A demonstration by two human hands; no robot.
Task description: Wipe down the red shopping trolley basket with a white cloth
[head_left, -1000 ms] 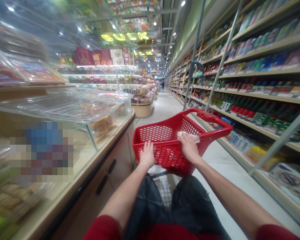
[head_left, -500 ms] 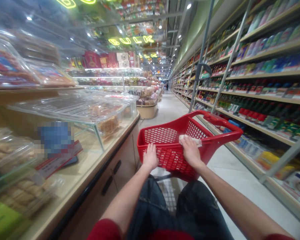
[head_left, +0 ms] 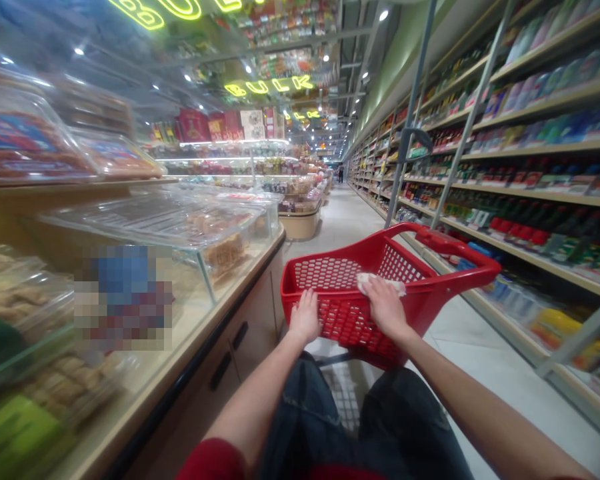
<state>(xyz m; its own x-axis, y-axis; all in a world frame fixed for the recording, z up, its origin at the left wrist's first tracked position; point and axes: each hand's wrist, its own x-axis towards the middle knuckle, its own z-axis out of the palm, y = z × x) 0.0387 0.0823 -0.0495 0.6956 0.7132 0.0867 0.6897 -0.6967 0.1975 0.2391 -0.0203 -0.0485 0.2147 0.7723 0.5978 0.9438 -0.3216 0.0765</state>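
A red plastic shopping basket (head_left: 430, 280) rides in front of me in a store aisle, its mesh walls empty as far as I can see. My left hand (head_left: 305, 317) grips the basket's near rim with fingers curled over it. My right hand (head_left: 385, 307) presses a white cloth (head_left: 380, 283) onto the same rim, fingers closed over it. A dark garment (head_left: 355, 427) lies below my forearms, over a metal grille.
A long glass-topped counter (head_left: 240, 267) with baked goods runs along my left. Stocked shelves (head_left: 530, 187) with bottles and packets line the right. The pale floor (head_left: 340, 220) of the aisle stretches ahead. A person stands far down the aisle.
The view has shifted forward along the aisle and slightly right. Both hands keep the same hold on the basket rim, which sits a little lower and further right in the picture.
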